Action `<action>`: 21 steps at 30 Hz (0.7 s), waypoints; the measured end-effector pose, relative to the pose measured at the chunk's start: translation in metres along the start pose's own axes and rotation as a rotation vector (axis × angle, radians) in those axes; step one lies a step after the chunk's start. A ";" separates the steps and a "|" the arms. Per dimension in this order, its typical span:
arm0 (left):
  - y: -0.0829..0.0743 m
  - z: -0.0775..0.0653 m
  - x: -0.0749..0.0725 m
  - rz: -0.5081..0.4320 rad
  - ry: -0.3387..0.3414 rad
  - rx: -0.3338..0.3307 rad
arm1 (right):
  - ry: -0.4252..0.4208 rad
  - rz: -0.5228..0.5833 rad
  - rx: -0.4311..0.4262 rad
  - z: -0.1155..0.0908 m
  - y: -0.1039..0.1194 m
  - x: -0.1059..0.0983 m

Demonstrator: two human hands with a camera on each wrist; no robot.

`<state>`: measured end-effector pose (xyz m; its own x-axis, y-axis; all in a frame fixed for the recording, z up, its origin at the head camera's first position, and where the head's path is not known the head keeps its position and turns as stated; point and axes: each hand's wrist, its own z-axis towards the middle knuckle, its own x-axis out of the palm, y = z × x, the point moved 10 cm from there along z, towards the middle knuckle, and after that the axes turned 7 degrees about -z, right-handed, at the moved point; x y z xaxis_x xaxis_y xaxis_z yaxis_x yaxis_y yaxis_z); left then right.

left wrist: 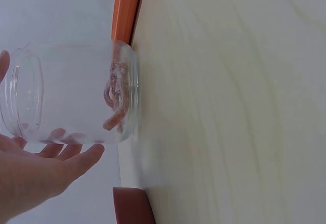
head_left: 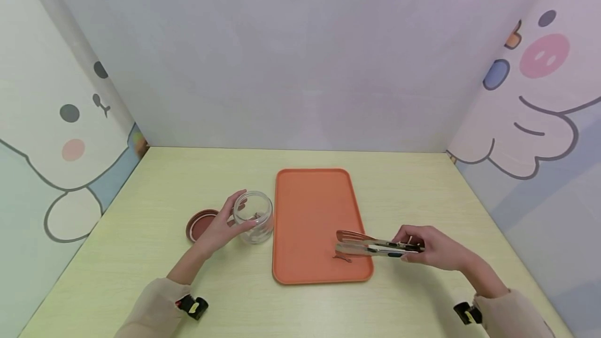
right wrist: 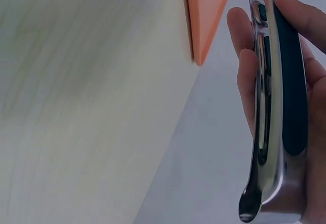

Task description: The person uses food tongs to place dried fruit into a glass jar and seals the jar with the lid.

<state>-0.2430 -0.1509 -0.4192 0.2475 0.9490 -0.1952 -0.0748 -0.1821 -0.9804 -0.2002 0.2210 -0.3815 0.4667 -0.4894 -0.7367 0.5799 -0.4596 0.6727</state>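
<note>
My left hand (head_left: 219, 231) holds a clear jar (head_left: 258, 232) by its side, fingers and thumb spread around it. The jar stands upright just left of an orange tray (head_left: 310, 207). Several reddish-brown, knobbly strips (left wrist: 118, 94) lie at the jar's bottom in the left wrist view. In my right hand (head_left: 436, 248) is a pair of metal tongs (head_left: 366, 248) with dark grips, pinched between thumb and fingers. Their slightly parted tips reach over the tray's right side, close above a small dark brown twisted strip (head_left: 343, 258).
A round reddish-brown lid (head_left: 201, 225) lies on the table (head_left: 404, 186) left of the jar, partly covered by my left hand. A pale wall (head_left: 291, 67) rises behind the table, with cartoon-printed panels (head_left: 530, 98) at both sides.
</note>
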 end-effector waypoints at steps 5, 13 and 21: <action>0.000 0.000 0.000 -0.001 0.002 0.000 | 0.021 0.000 0.005 -0.002 -0.003 0.006; 0.000 -0.001 0.001 -0.003 0.007 0.009 | 0.033 -0.004 -0.023 -0.002 -0.006 0.014; 0.000 -0.001 0.000 -0.001 0.003 0.005 | 0.044 0.013 -0.043 0.001 -0.008 0.019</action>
<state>-0.2425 -0.1512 -0.4195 0.2506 0.9484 -0.1942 -0.0794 -0.1798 -0.9805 -0.1963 0.2148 -0.4009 0.5027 -0.4614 -0.7310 0.6015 -0.4207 0.6792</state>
